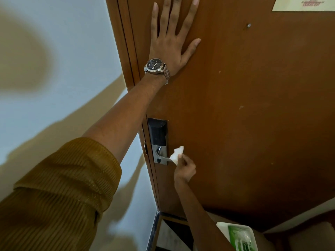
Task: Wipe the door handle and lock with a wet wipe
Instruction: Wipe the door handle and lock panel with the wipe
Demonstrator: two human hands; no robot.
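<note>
A brown wooden door (244, 105) fills the right of the head view. Near its left edge sits a lock (157, 132) with a black upper panel and a silver plate below. A silver lever handle (163, 157) sticks out from that plate. My right hand (184, 169) pinches a crumpled white wet wipe (176, 154), which touches the free end of the handle. My left hand (172, 38) lies flat on the door above the lock, fingers spread, with a metal watch (155, 67) on its wrist.
A green and white pack of wipes (239, 236) shows at the bottom right, below my right forearm. A white wall (63, 51) stands left of the door frame (125, 51). A paper notice (304, 4) hangs at the door's top right.
</note>
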